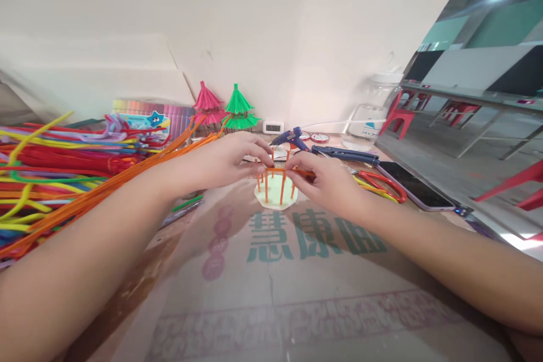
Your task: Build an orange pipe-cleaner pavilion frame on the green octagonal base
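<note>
A pale green, many-sided base (271, 199) lies on the table with several orange pipe-cleaner posts (282, 188) standing up from it. An orange pipe cleaner (278, 169) runs level across the tops of the posts. My left hand (241, 158) pinches it at the left side, thumb and fingertips close together. From the right, my right hand (318, 175) pinches the same pipe cleaner between thumb and forefinger. Part of the base's far side is hidden behind my fingers.
Pipe cleaners (85, 164) heap at the left, before markers (144, 116). Pink (207, 102) and green (240, 107) tiered trees stand behind. A glue gun (291, 137), timer (272, 127), pliers (345, 154), red-handled scissors (384, 184), phone (413, 184) and clear jug (373, 107) sit behind and right.
</note>
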`<state>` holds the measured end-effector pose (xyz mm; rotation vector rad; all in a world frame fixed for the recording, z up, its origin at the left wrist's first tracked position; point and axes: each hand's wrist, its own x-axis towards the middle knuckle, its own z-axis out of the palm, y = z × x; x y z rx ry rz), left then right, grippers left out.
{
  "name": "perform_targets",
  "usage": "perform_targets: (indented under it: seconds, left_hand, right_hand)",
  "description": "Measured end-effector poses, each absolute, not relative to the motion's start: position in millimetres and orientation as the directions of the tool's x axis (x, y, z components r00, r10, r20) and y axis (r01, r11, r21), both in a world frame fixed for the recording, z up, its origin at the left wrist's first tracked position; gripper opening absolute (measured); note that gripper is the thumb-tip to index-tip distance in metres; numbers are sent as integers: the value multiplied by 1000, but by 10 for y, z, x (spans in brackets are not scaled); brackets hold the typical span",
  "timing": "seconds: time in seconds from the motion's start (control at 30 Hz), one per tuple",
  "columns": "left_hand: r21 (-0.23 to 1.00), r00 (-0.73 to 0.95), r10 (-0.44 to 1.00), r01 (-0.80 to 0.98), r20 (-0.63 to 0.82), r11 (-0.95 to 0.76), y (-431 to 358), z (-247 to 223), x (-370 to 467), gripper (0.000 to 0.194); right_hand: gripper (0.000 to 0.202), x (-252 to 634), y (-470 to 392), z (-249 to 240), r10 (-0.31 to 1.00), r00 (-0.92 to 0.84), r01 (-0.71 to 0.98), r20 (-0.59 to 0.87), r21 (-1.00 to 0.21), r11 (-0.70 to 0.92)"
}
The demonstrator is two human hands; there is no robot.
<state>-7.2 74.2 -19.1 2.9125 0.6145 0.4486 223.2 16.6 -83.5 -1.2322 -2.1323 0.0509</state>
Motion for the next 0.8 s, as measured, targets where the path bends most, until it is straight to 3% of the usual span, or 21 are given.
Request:
perform_targets:
  seconds: [0.37, 0.57, 0.8]
  left_hand:
    - [147, 842, 443, 418, 306, -896, 760, -212, -47, 25]
    - [178, 855, 430, 394, 288, -902, 711, -203, -39, 37]
    - [197, 857, 444, 403, 263, -894, 737, -184, -77, 28]
  right_hand:
    - [16, 2232, 164, -822, 783, -335, 761, 525, -339, 553]
    - [16, 2242, 187, -835, 774, -319, 764, 547, -334, 552]
    - [17, 2237, 152, -833, 754, -347, 797, 558, -249, 551]
